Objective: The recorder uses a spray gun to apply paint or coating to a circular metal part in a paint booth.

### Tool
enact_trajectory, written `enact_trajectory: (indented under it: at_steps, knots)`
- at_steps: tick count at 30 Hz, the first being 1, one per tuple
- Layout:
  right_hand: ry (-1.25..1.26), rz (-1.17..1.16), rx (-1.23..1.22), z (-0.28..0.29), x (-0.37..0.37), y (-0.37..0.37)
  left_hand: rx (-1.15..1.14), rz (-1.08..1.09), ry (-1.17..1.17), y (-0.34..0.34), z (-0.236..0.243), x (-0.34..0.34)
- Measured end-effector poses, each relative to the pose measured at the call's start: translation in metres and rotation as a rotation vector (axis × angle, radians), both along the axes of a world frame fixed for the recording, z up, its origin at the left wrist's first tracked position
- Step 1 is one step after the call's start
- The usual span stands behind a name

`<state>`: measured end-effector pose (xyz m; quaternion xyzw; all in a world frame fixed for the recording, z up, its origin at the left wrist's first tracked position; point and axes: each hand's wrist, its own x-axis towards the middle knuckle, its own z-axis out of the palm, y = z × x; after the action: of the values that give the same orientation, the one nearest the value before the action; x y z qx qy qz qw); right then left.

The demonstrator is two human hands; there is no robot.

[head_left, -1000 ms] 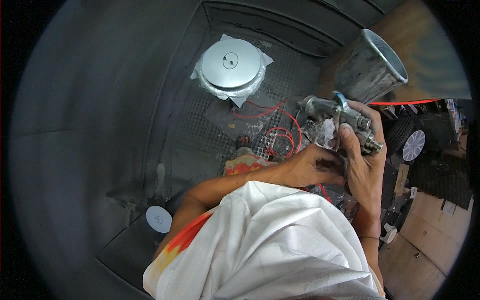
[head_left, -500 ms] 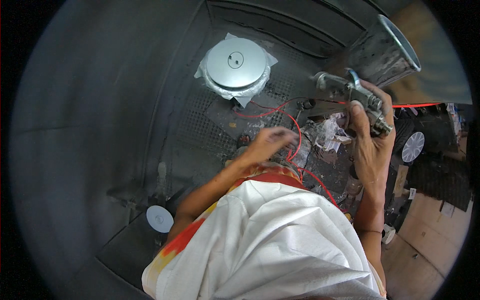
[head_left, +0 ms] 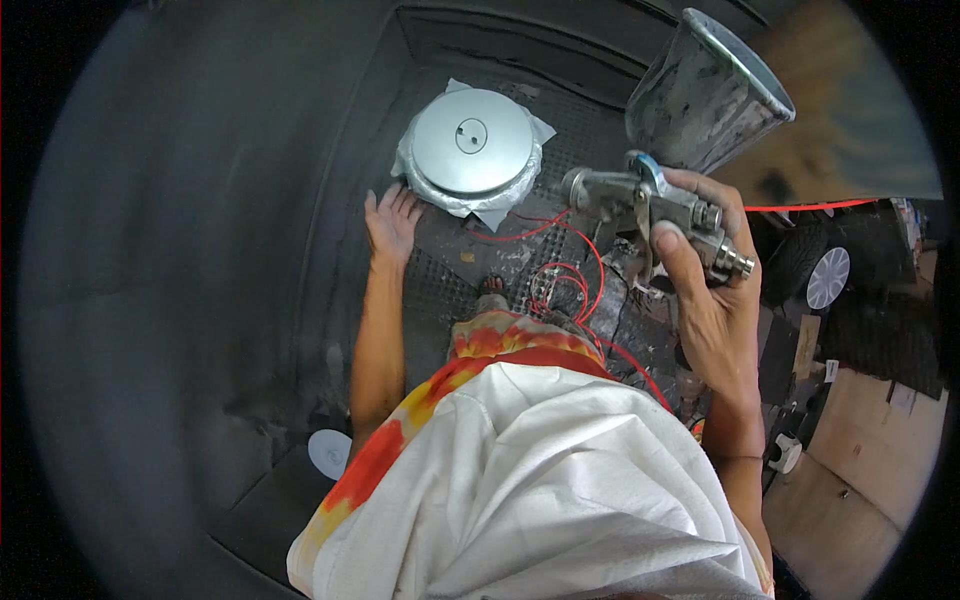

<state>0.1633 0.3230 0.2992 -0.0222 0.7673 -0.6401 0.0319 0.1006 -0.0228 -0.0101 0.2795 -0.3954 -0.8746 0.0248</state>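
The right hand (head_left: 715, 300), right of centre in the frame, is curled around a metal spray gun (head_left: 668, 208), its thumb pressed along the near side and its fingers wrapped over the far side. The gun lies in its grip, nozzle toward the left of the frame, with a stained grey cup (head_left: 700, 100) rising above it, tilted toward the upper right. The left hand (head_left: 393, 225), left of centre, is spread with fingers extended, just beside the pale wrapping (head_left: 460, 203) under a silver disc (head_left: 490, 165); whether the fingertips touch it I cannot tell. The disc sits at upper centre, left of the nozzle and apart from it, a circle marked at its middle. Below, a red hose (head_left: 602, 275) coils over the dark floor (head_left: 430, 285). At right, a tyre (head_left: 795, 265) stands beside a spoked wheel cover (head_left: 828, 278); any writing on the small white tag (head_left: 831, 371) beneath is too small to read.
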Motion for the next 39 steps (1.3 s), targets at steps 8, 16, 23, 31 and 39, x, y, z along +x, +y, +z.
enact_trajectory:
  at_steps: [8,16,23,31,39]
  knots:
    - [0.097,-0.204,0.241,-0.041,-0.004,0.025,-0.168,0.043,0.069,0.082,0.018,0.043]
    - [-0.129,-0.127,0.174,-0.040,0.040,0.016,-0.166,-0.543,0.018,0.144,-0.001,0.098]
    - [-0.164,0.014,0.070,-0.019,0.049,0.014,-0.294,-0.735,-0.230,0.113,-0.019,0.111]
    - [0.024,-0.162,0.225,-0.012,0.026,0.022,-0.328,-0.836,-0.206,0.120,-0.044,0.126]
    - [0.088,-0.208,0.254,-0.003,0.027,0.027,-0.354,-0.818,-0.264,0.105,-0.035,0.119]
